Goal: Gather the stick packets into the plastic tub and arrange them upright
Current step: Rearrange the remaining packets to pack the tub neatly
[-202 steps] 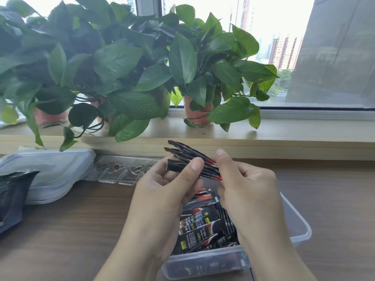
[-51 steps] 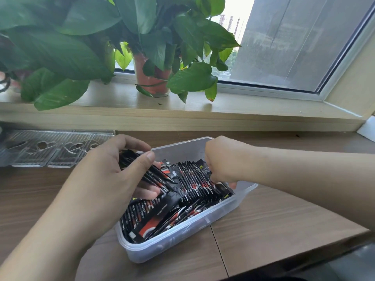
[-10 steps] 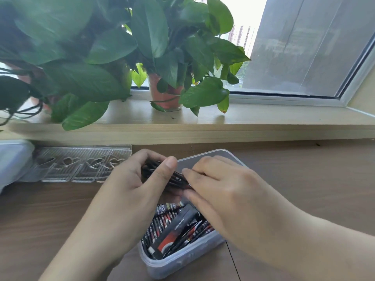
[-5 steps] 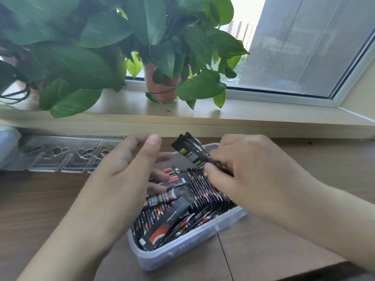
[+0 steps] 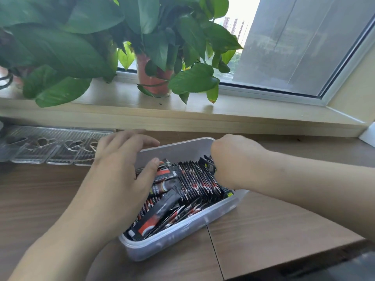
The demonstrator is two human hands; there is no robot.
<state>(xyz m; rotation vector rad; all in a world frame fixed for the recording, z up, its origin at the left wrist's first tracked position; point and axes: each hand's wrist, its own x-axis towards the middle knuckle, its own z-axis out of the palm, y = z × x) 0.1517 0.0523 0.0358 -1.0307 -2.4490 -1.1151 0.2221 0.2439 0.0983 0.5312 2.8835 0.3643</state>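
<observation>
The plastic tub (image 5: 182,232) is sitting on the tabletop (image 5: 274,224), filled with black-and-red stick packets (image 5: 194,179). One row is standing on edge toward the far right, and others are lying slanted toward the near end. The left hand (image 5: 123,175) is hovering over the tub's left side, its fingers (image 5: 132,138) spread loose and gripping nothing, its thumb touching a flat-lying packet. The right hand (image 5: 233,161) is reaching down at the right end of the upright row. Its fingers are hidden below the knuckles, so I cannot tell whether they are pinching anything.
</observation>
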